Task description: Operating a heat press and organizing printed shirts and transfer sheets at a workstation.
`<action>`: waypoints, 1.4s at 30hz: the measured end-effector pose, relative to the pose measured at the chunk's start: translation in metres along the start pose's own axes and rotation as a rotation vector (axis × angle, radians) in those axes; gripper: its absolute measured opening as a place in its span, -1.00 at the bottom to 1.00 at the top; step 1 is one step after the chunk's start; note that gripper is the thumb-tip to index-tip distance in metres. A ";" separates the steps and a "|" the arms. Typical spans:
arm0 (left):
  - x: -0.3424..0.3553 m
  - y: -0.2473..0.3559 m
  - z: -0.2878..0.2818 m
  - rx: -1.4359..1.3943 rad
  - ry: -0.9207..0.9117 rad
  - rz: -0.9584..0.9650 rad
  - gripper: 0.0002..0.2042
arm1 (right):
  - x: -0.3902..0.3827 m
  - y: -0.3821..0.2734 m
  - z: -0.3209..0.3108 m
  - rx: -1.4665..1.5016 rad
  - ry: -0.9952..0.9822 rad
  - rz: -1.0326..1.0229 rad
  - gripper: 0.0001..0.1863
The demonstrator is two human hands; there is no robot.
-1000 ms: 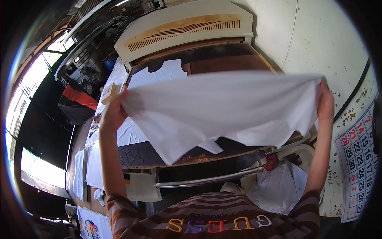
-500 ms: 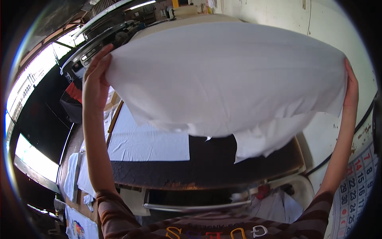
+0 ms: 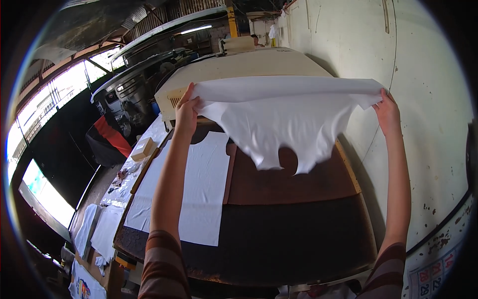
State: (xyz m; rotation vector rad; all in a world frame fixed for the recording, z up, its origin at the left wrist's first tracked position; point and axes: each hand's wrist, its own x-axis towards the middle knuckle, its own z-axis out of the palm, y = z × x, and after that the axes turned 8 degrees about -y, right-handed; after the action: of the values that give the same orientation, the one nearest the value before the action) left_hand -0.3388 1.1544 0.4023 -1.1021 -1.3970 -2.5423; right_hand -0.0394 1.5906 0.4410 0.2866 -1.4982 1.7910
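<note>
A white cut fabric panel (image 3: 284,114) hangs stretched between my two hands above a dark padded work table. My left hand (image 3: 187,112) pinches its upper left corner, and my right hand (image 3: 388,113) grips the upper right one. The panel's lower edge drapes down, with a rounded notch like a neckline. Flat on the left half of the dark table (image 3: 294,239) lies a second white shirt-shaped panel (image 3: 205,199), partly hidden by my left forearm. Beneath the hanging fabric, a reddish-brown sheet (image 3: 294,187) covers the table's far right part.
Behind the table stands a large cream machine (image 3: 239,65). To the left are a plastic-covered side surface with a small box (image 3: 143,148), stacked white cloth (image 3: 105,230) and a printed white shirt (image 3: 83,282). A wall (image 3: 428,129) borders the right, with a calendar (image 3: 432,274).
Both hands have carried the fabric away from me, toward the machine, and are closer together. It hangs lower and narrower in view, with more of the table and flat panel showing.
</note>
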 end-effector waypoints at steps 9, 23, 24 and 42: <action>-0.064 -0.112 -0.034 0.206 -0.057 -0.445 -0.51 | -0.038 0.126 -0.107 -0.350 0.268 0.395 -0.68; -0.243 -0.194 -0.065 0.165 0.002 -0.952 -0.49 | -0.216 0.226 -0.162 -0.771 0.258 0.672 -0.78; -0.256 -0.191 -0.068 0.268 -0.008 -0.913 -0.51 | -0.221 0.219 -0.146 -0.900 0.204 0.696 -0.77; -0.367 -0.094 0.016 1.045 -0.028 -0.538 -0.82 | -0.314 0.145 -0.126 -1.587 0.229 0.492 -0.82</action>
State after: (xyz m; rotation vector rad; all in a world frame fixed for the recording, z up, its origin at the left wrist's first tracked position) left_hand -0.0885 1.1167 0.1195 -0.5824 -2.7695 -1.4661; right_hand 0.1138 1.5756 0.1067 -1.0799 -2.3861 0.4137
